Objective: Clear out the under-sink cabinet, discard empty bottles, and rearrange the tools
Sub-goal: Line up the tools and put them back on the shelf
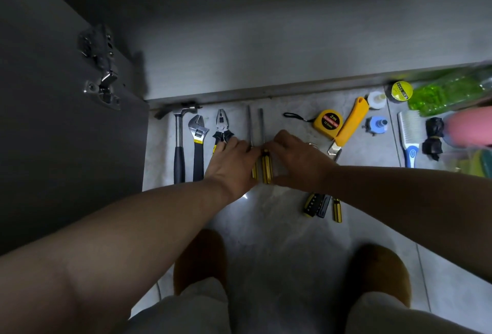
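Observation:
Tools lie in a row on the tiled floor before the open cabinet: a hammer (179, 147), an adjustable wrench (197, 144), pliers (221, 128), then two yellow-and-black screwdrivers (266, 166) side by side with shafts pointing at the cabinet. My left hand (231, 163) lies over the left screwdriver's handle, fingers touching it. My right hand (298, 160) pinches the right screwdriver near the top of its handle. More yellow-black handles (316, 204) lie below my right wrist.
Right of the hands lie a yellow tape measure (328, 122), a yellow utility knife (350, 123), a blue fitting (376, 125), tape rolls (399, 91), a green bottle (447, 92), a brush (408, 134) and a pink bottle (471, 126). The cabinet door (66, 120) stands open at left.

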The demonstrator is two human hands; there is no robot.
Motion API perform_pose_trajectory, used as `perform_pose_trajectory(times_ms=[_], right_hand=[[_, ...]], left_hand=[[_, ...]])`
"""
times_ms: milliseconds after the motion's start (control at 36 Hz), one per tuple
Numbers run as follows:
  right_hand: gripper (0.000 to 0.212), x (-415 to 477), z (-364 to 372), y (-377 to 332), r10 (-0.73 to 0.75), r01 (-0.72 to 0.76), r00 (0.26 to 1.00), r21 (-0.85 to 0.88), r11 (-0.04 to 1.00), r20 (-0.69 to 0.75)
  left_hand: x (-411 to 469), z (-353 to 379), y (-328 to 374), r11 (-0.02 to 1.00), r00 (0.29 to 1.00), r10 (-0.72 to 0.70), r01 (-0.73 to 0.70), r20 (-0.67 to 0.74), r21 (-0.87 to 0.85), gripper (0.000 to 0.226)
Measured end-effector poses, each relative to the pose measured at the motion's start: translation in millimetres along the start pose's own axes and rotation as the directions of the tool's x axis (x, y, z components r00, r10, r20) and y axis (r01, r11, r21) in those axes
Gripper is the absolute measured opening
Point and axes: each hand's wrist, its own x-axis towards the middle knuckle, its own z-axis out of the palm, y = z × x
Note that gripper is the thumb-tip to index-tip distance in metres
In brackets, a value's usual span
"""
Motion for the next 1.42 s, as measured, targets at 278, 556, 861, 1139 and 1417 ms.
perform_pose_trajectory(times_ms=[278,556,861,1139,1417], right_hand=[[0.085,3.9,21.7,-14.7,0.103,-0.100,0.994,0.070,0.993,-0.039],[0.084,0.1,19.1,-12.5,0.106,-0.108,0.994,-0.092,0.990,-0.034],[0.063,-33.8,-30.1,16.2,0.079,-0.078,0.997,-0.080,0.994,0.016],[0.028,-109.3,-27.9,55.0,0.493,-0.524,0.794,-0.010,0.851,0.355],[0.017,-97.5,14.3,38.7,0.616,-0.670,0.720,0.084,0.738,0.320]], left_hand=[[-5.6,4.6,-6.3,0.998,0.997,0.044,-0.041,-0.061,0.050,0.058],[-8.6,6.4,-8.3,0.997,0.997,0.050,-0.047,-0.056,0.059,0.058],[-9.2,-1.4,10.7,0.993,0.990,0.113,-0.109,-0.089,0.051,0.062],[11.2,-4.2,99.9,0.926,0.969,0.206,-0.147,0.139,-0.348,0.061],[6.0,29.1,142.7,0.831,0.980,0.019,0.095,0.199,-0.548,0.051]])
